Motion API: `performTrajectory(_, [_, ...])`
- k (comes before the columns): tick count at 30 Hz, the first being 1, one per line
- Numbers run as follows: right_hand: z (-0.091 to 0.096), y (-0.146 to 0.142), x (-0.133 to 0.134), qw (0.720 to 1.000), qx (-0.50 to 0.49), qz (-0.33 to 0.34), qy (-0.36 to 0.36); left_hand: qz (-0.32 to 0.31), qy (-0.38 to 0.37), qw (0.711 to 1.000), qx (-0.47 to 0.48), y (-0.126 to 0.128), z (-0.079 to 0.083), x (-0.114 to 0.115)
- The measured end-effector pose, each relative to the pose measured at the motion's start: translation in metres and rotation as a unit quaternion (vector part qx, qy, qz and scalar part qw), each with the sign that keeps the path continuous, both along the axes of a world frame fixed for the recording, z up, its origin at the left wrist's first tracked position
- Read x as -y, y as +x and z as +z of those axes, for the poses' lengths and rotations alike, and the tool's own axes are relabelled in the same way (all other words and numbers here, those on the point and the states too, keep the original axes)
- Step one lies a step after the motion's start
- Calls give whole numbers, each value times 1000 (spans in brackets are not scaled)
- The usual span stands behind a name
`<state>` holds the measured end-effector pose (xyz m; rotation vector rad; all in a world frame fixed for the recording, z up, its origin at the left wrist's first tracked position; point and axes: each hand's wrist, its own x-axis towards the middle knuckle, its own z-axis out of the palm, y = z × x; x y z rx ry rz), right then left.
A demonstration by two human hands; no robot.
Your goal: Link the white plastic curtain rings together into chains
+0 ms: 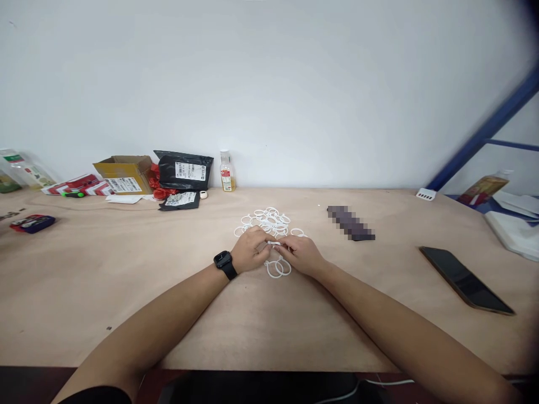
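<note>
A small white plastic ring point(273, 243) is pinched between the fingertips of both hands, seen nearly edge-on. My left hand point(251, 248), with a black watch at the wrist, is closed on its left side. From the right, my right hand point(301, 253) grips the same ring, its fingers partly hiding it. Just in front of the hands, two overlapping white rings point(274, 276) with small tabs lie on the table. Behind the fingers spreads a loose pile of several similar rings point(272, 211), partly covered by my left hand. One ring point(297, 229) rests beyond my right hand.
On the wooden table point(236, 331), a phone-like black slab point(467, 280) and a blurred-out dark item point(350, 223) lie to the right. Along the wall stand a bottle point(227, 173), black parcel bags point(185, 170) and an open cardboard box point(126, 174). A white multi-port block point(425, 194) sits back right.
</note>
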<state>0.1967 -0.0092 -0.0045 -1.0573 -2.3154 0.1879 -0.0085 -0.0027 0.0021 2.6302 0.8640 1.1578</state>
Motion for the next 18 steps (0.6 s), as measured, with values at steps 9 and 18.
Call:
performTrajectory(9, [-1, 0, 0, 1000, 11, 4, 2, -11, 19, 1000, -21, -1, -3, -4])
performTrajectory(18, [-3, 1, 0, 1000, 19, 23, 8, -8, 36, 999, -25, 0, -3, -5])
